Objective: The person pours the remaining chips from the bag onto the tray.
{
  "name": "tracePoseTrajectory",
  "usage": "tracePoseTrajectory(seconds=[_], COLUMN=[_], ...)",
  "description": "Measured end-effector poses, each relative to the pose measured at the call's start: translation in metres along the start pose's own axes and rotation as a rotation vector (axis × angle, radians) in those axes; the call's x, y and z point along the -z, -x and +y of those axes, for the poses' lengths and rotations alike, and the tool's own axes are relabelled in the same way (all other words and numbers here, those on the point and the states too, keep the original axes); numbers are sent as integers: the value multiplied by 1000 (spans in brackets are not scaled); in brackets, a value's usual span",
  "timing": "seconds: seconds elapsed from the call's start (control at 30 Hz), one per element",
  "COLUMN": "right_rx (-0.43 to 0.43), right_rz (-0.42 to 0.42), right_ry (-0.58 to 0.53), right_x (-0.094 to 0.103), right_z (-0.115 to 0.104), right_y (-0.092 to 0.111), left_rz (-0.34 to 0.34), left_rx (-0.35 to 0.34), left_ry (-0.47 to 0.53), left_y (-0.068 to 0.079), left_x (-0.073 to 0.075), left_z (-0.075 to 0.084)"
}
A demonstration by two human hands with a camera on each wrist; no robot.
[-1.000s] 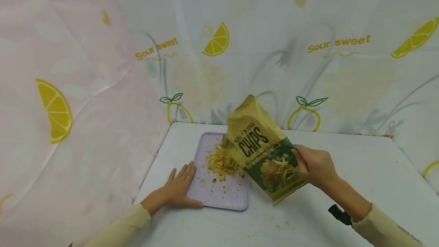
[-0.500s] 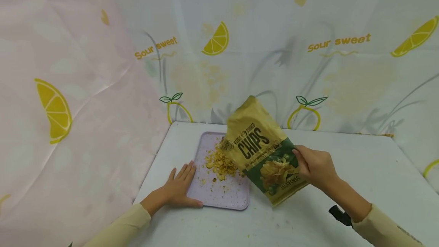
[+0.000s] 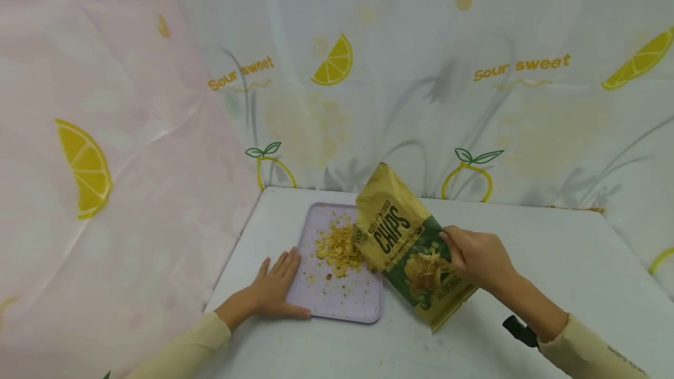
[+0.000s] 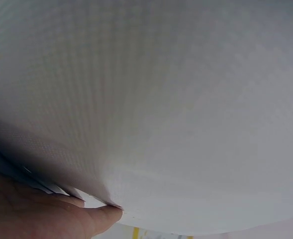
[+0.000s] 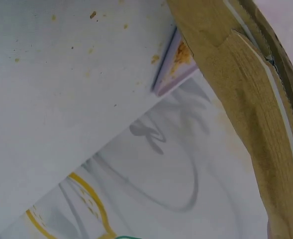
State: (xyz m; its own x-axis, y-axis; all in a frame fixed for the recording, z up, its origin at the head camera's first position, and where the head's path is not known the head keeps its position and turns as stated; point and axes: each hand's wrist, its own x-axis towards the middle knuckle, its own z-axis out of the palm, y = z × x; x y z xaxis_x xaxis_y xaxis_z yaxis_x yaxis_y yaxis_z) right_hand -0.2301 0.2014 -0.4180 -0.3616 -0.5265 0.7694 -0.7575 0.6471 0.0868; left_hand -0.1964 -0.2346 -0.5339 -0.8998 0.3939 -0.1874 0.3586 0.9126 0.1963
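Observation:
My right hand [image 3: 480, 256] grips a gold and green bag of chips [image 3: 397, 233] by its right edge. The bag is tilted, its upper left side overlapping the right part of a pale purple tray [image 3: 342, 306]. A heap of broken chips [image 3: 337, 249] lies on the tray, with small crumbs scattered around it. At the tray's left edge rests my left hand [image 3: 275, 288], fingers straight and thumb at the near left corner. In the right wrist view the back of the bag [image 5: 241, 84] fills the right side, with a tray corner [image 5: 168, 82] behind it.
The white table [image 3: 553, 262] carries a few loose crumbs [image 5: 93, 15] near the tray. A patterned cloth [image 3: 411, 75] with lemon prints hangs right behind the table and along its left side. A black strap [image 3: 520, 331] sits at my right wrist.
The bag has dropped lower and shifted slightly right, uncovering more of the heap of chips. My right hand moved a little down and left with it. The left hand stays put.

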Motion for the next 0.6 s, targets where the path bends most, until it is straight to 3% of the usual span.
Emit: tracePoseTrajectory(seconds=[0.2, 0.47, 0.6], right_rx=[-36, -3, 8], right_rz=[105, 39, 57], right_ry=[-56, -7, -13], right_x=[1, -2, -3], right_z=[0, -1, 0], right_y=[-1, 8, 10], left_rz=[12, 10, 17], left_rx=[1, -10, 1], left_ry=[13, 18, 0], left_y=[1, 1, 0], left_x=[4, 3, 0], left_z=[0, 1, 0])
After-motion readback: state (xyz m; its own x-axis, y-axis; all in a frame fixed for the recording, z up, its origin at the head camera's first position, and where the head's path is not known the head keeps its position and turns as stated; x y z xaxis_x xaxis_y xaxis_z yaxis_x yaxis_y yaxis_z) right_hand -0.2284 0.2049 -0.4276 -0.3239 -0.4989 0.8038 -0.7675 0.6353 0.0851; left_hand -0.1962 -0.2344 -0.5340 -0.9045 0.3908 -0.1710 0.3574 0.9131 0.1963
